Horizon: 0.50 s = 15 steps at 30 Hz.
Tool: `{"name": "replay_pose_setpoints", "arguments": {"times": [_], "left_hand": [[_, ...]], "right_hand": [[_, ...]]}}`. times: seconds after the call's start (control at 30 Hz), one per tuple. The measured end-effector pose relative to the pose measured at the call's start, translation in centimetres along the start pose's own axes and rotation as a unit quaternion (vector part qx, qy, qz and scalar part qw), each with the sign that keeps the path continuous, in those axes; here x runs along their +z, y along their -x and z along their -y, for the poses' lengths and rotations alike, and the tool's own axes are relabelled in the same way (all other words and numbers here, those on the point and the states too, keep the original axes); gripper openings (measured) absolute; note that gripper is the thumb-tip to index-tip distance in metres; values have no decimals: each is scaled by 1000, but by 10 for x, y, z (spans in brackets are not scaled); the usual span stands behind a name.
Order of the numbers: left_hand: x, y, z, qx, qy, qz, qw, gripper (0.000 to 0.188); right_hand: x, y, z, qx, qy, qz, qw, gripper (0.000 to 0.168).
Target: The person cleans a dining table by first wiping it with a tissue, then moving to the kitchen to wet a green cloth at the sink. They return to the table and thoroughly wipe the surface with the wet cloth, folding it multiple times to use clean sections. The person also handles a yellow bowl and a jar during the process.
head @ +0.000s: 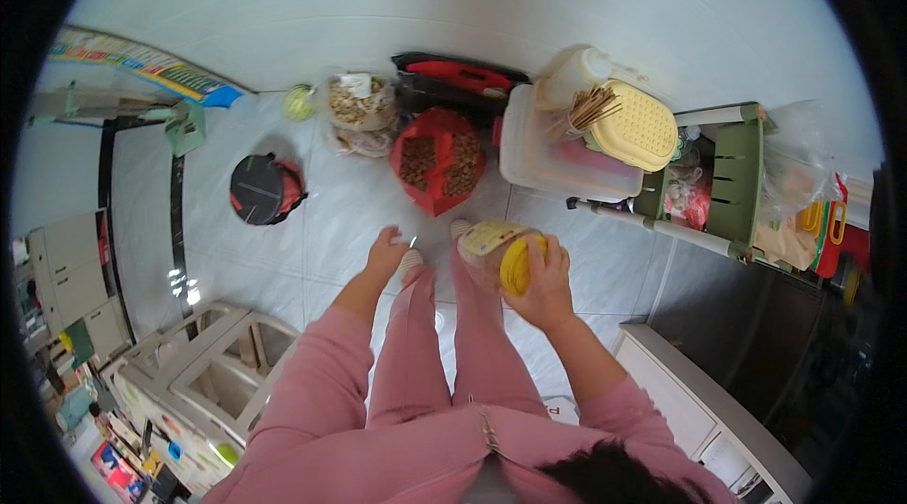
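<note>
My right hand [542, 284] grips a clear plastic jar [485, 263] by its yellow screw lid [523, 264]. The jar is tilted on its side, with a pale printed label on its wall; its contents are hard to make out. Over the floor to the left, my left hand [385, 252] has curled fingers, and a small thin bright object [413, 242] shows at the fingertips, too small to identify. Ahead of my feet stands an open red plastic bag [438, 199] with brown nut-like pieces in it.
Beside the red bag are a clear bag of pale pieces [361, 107] and a black-and-red case [460, 82]. A round black-and-red container [258, 189] stands left. Right are a translucent storage box [521, 164], a yellow-lidded container [638, 125] and a green rack [737, 178].
</note>
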State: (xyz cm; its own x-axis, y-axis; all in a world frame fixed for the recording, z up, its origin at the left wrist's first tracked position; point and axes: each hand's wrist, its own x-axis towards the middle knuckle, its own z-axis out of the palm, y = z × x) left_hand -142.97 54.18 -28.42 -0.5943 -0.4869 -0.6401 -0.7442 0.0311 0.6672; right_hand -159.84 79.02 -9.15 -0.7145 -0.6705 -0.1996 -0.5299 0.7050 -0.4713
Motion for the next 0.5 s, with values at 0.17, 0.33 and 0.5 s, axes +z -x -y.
{"name": "replay_pose_setpoints", "arguments": {"times": [0.17,0.33,0.5], "left_hand": [[67,-165,-33,49,-57,-97,992,64],[111,-245,-22,-16,12,-65,998,77],[124,-211,-68,-158,70,77,982,49]], "right_hand": [[-1,5,-53,22,-9,-5,1000,82],[5,9,-108,54,20,30,998,85],[28,10,-138,91,34,43,994,89]]}}
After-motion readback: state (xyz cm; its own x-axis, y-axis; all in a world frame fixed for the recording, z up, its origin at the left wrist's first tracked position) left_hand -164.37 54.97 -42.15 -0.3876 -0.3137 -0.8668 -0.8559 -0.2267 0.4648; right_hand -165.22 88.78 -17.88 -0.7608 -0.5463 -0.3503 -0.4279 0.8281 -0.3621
